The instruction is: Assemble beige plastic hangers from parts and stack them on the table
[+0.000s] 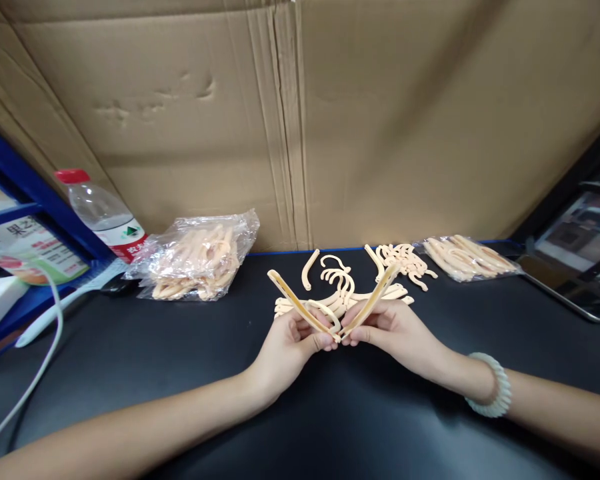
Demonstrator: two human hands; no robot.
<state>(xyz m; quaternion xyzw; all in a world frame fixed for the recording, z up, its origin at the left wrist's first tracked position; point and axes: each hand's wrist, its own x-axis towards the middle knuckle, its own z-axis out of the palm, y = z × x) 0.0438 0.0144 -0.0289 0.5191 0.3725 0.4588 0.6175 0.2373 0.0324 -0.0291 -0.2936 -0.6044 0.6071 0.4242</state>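
My left hand (pixel 293 343) is closed on a beige plastic hanger arm (pixel 293 298) that slants up to the left. My right hand (pixel 393 330) pinches a matching hanger arm (pixel 373 300) slanting up to the right. The lower ends meet in a V between my fingertips. A curved beige hook (pixel 331 313) shows at the joint; which fingers grip it I cannot tell. Just behind my hands lie several hooks (pixel 347 283) and more hanger arms (pixel 397 291). A single hanger arm (pixel 309 269) lies apart behind them.
A clear bag of beige parts (pixel 195 260) sits back left, beside a red-capped bottle (pixel 113 223). Loose hooks (pixel 405 260) and another bagged bundle (pixel 473 257) are back right, near a tablet-like panel (pixel 575 280). A white cable (pixel 55 333) runs along the left; cardboard (pixel 430 120) stands behind.
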